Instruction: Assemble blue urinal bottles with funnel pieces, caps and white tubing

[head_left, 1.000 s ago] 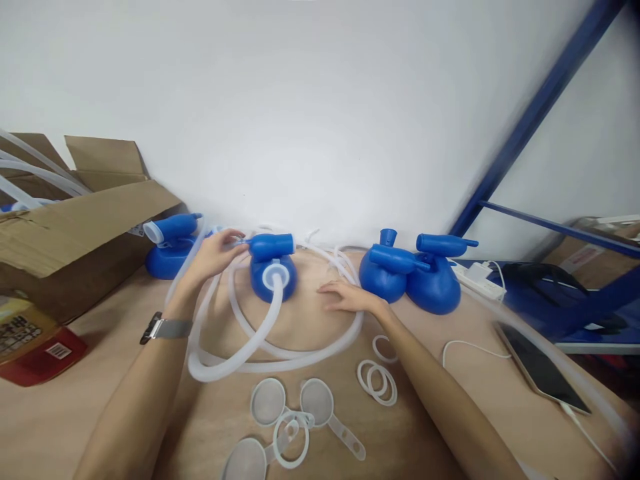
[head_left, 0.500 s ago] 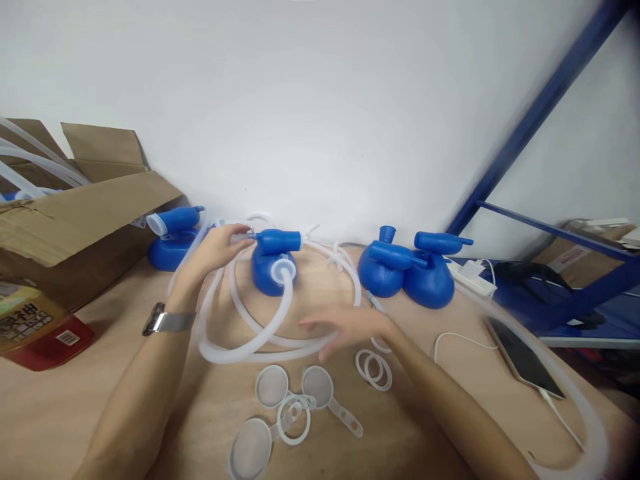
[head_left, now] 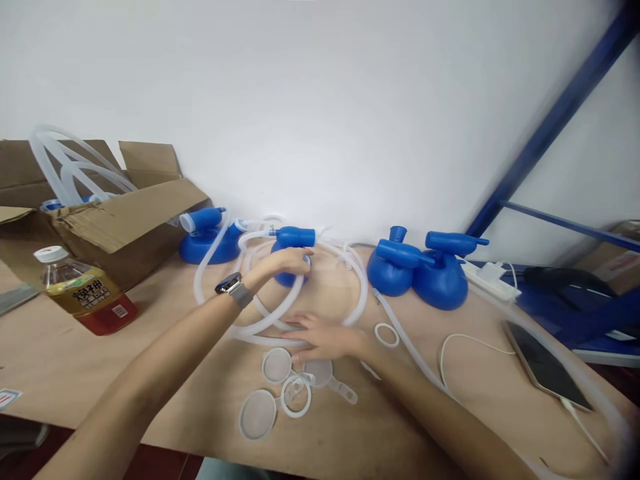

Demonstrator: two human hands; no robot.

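My left hand (head_left: 290, 262), with a watch on its wrist, is closed around the white collar where a clear tube (head_left: 280, 312) meets the middle blue container (head_left: 283, 277). A blue nozzle (head_left: 296, 236) lies across the top of that container. My right hand (head_left: 325, 339) is spread, its fingers over the lower part of the coiled tube and beside the round clear caps. Nothing shows in its grasp. Two such caps (head_left: 277, 365) (head_left: 258, 415) and a white ring (head_left: 296, 396) lie in front of it.
An open cardboard box (head_left: 135, 217) with tubes and a drink bottle (head_left: 87, 293) are at the left, near another blue container (head_left: 210, 247). Two more blue containers (head_left: 390, 272) (head_left: 440, 283), a power strip (head_left: 490, 277) and a phone (head_left: 545, 363) are at the right.
The view has turned left, showing the whole bottle. My left hand has moved from the nozzle's tube end onto the collar. My right hand has come down over the tube, near the caps.
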